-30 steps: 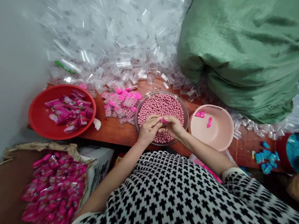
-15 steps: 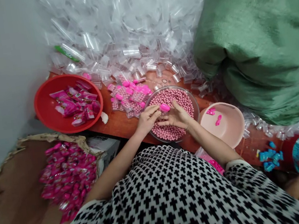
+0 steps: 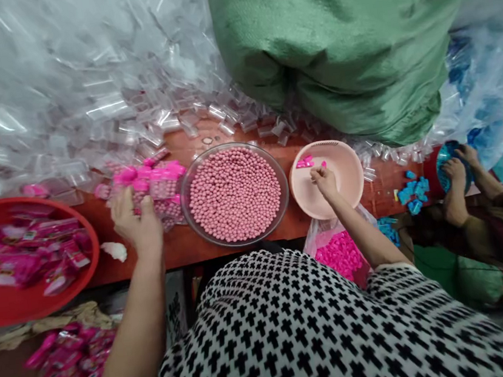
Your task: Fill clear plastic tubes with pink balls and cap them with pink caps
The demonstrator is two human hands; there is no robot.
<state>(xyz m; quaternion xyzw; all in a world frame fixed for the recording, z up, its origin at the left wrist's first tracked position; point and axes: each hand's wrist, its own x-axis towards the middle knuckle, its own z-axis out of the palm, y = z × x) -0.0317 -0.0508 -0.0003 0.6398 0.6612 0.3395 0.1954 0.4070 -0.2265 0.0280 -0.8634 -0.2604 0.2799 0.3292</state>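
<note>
My left hand [image 3: 137, 222] is at the pile of filled clear containers with pink caps [image 3: 159, 184], its thumb and fingers apart and nothing visible between them. Pink beads show through the walls of these containers. Inside the peach plastic basin [image 3: 346, 180], my right hand [image 3: 325, 183] pinches a small bright pink cap [image 3: 324, 164]. A few more pink caps [image 3: 305, 161] lie in that basin, left of my fingertips. Between my two hands stands a clear round bowl [image 3: 287, 193] full of pink beads [image 3: 234, 193].
At left, a red basin [image 3: 93, 251] holds pink wrapped packets. Clear empty containers [image 3: 122, 106] heap along the back, beside a big green sack [image 3: 334, 37]. A bag of pink caps [image 3: 339, 254] hangs at the table edge. Another person's hands [image 3: 455, 169] work at a blue-filled bowl.
My hands have parted from above the bead bowl. The left went to the filled containers, the right into the peach basin. The pink-capped piece left my hands, and the view swung right.
</note>
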